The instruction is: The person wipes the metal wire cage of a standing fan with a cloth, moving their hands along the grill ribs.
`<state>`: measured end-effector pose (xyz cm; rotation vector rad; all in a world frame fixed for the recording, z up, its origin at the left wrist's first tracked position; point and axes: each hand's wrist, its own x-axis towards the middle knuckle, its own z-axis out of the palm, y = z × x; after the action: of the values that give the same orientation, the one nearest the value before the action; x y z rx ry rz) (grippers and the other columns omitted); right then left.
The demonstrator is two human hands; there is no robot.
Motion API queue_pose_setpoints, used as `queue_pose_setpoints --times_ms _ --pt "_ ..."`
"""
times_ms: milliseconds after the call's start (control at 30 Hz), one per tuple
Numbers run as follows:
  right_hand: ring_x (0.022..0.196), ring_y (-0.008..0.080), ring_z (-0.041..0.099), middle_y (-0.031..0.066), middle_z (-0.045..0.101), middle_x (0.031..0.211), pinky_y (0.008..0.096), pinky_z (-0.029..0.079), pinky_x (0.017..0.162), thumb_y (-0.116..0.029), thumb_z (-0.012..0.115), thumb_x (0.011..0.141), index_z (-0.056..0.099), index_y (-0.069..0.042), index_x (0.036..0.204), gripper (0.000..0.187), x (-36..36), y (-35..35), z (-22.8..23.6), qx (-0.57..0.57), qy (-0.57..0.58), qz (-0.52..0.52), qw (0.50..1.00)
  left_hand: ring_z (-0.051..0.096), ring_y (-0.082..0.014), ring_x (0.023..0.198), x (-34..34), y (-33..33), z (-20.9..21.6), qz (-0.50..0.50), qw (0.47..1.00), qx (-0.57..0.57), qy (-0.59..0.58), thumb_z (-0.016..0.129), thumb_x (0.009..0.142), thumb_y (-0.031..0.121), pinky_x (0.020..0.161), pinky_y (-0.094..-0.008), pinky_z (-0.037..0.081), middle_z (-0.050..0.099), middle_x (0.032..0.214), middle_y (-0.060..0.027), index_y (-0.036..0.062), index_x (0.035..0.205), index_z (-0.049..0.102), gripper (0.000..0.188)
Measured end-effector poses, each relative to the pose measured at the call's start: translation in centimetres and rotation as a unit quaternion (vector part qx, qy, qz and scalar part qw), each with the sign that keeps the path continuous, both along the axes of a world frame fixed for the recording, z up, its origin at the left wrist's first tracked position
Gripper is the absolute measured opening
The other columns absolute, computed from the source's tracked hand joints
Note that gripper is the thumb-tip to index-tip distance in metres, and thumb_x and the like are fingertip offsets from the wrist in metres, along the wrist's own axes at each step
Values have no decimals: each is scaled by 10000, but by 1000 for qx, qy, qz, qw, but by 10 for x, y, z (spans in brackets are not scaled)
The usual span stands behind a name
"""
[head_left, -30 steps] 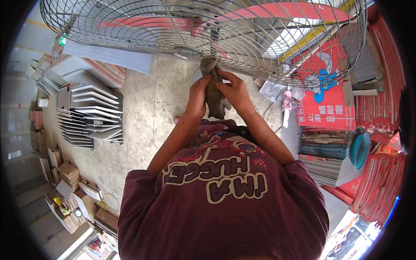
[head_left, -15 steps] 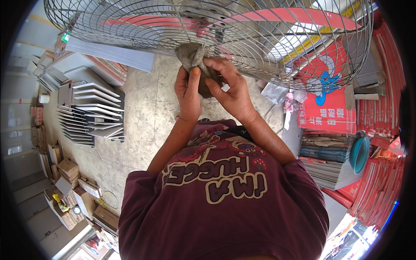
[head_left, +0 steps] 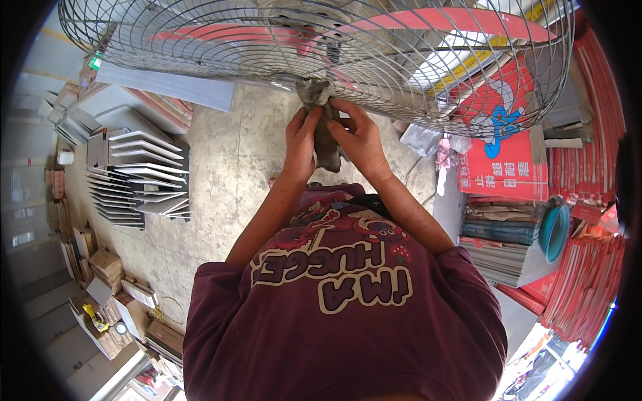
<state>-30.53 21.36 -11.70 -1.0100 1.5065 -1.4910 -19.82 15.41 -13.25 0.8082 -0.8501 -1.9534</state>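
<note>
A grey-brown cloth rag [head_left: 326,144] hangs bunched between my two hands, its top edge close against the wire fan guard [head_left: 401,93]. My left hand [head_left: 301,140] pinches the rag from the left, thumb up. From the right, my right hand [head_left: 359,138] grips it between thumb and fingers. Behind the wires show the fan's red blades [head_left: 441,23], which look still. Whether the rag touches the wires at its top I cannot tell.
Grey panels stand in a rack [head_left: 144,174] at the left. Red cartons [head_left: 582,154] are piled on the right, near a teal basin [head_left: 554,232]. Cardboard boxes [head_left: 105,264] sit at the lower left. Concrete floor [head_left: 221,154] lies below my hands.
The rag has gone from spread over my fingertips to gathered into a narrower strip hanging down. My left hand has shifted slightly right, closer to my right hand.
</note>
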Motion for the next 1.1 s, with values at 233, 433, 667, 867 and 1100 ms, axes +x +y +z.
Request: queue_pose_setpoints --times_ms 233,433,667,867,1100 --pt "847 146 619 110 623 1027 246 496 712 -128 650 782 546 16 1178 434 -10 6 -22 73 -73 -8 995 586 -120 796 -1 5 -21 -34 996 47 -62 556 897 224 696 -256 459 623 909 -65 -3 1019 588 260" --pt "838 121 596 88 620 1020 238 481 707 -120 647 802 529 14 1208 443 -17 11 -24 106 -104 2 989 586 -118 778 -1 9 -21 -47 995 52 -73 559 895 220 683 -253 461 624 897 -62 -2 1018 589 256" --pt "872 154 605 106 540 1135 245 490 695 -44 617 800 516 -5 1205 419 -8 14 16 -79 -42 -11 996 555 -61 788 -12 12 26 5 997 -80 -18 532 924 173 683 -215 447 615 913 -6 22 1059 582 208" --pt "987 261 567 144 543 1112 319 468 803 3 615 754 534 -27 1161 416 -9 23 50 -174 150 -11 973 476 -41 912 -9 22 47 45 979 -197 -17 534 928 144 792 -204 392 561 1021 12 17 1112 542 224" --pt "974 262 569 136 544 1111 313 479 799 10 611 752 540 -40 1136 394 -10 23 42 -195 140 -40 970 482 -46 875 -15 23 44 40 978 -205 -27 528 926 139 755 -202 398 564 978 12 20 1090 547 203"
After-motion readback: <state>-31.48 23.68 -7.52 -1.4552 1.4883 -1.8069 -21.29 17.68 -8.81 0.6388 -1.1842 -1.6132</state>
